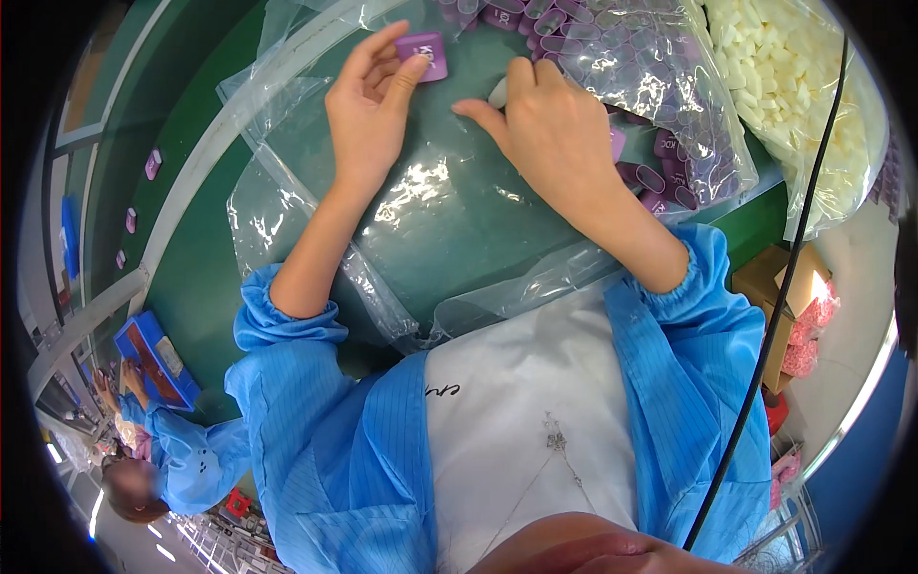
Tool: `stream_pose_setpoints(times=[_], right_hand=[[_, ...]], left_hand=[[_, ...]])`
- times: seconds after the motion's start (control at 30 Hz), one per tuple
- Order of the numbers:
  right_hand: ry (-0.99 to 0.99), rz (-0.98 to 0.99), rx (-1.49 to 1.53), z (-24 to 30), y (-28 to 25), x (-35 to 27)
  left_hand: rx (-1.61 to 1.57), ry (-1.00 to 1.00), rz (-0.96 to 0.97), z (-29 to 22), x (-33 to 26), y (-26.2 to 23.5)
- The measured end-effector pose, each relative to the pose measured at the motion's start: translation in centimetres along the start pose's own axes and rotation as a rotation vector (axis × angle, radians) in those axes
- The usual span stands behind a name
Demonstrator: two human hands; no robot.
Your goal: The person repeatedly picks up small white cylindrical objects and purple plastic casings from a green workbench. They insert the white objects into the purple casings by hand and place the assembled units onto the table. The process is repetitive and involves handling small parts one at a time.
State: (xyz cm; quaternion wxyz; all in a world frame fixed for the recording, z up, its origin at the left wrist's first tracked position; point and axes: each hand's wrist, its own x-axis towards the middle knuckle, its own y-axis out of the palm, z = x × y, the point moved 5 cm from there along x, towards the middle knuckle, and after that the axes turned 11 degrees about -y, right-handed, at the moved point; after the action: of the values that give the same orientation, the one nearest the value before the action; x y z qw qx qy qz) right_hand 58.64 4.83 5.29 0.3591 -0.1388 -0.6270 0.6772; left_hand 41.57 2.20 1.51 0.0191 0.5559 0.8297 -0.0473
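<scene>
Between the thumb and fingers of my left hand [371, 105] is a flat purple plastic case [422, 56] with pale print, held up over the clear plastic sheet [430, 206]. To its right, my right hand [555, 120] has its fingers curled, the thumb pointing left. A small whitish piece [498, 93] shows at the curled fingers and seems held there; most of it is hidden. Beyond and beside my right hand, a clear bag [660, 67] covers many purple cases. A few loose purple cases [650, 178] lie by my right wrist.
A clear bag of cream-coloured pieces [765, 57] stands at far right. A black cable [808, 191] hangs across the right side. Purple cases [153, 165] lie on the green surface at left, beyond a pale rail [206, 134]. A co-worker [196, 450] sits by a blue tray [182, 381].
</scene>
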Motion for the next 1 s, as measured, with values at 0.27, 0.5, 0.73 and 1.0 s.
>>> stream_pose_setpoints(times=[0.27,0.5,0.73,1.0], right_hand=[[-0.319,-0.083,0.202,-0.2,-1.3,-4.3],[-0.349,-0.033,0.325,0.2,-1.9,-6.8],[-0.379,-0.269,0.562,-0.4,-5.3,-4.9],[-0.417,-0.206,0.527,-0.1,-4.0,-4.1]], left_hand=[[0.274,0.103,0.185,0.2,-2.2,1.5],[0.427,0.341,0.331,-0.7,-4.0,3.6],[0.361,0.366,0.392,-0.9,-5.3,4.4],[0.373,0.370,0.410,-1.0,-5.5,4.6]])
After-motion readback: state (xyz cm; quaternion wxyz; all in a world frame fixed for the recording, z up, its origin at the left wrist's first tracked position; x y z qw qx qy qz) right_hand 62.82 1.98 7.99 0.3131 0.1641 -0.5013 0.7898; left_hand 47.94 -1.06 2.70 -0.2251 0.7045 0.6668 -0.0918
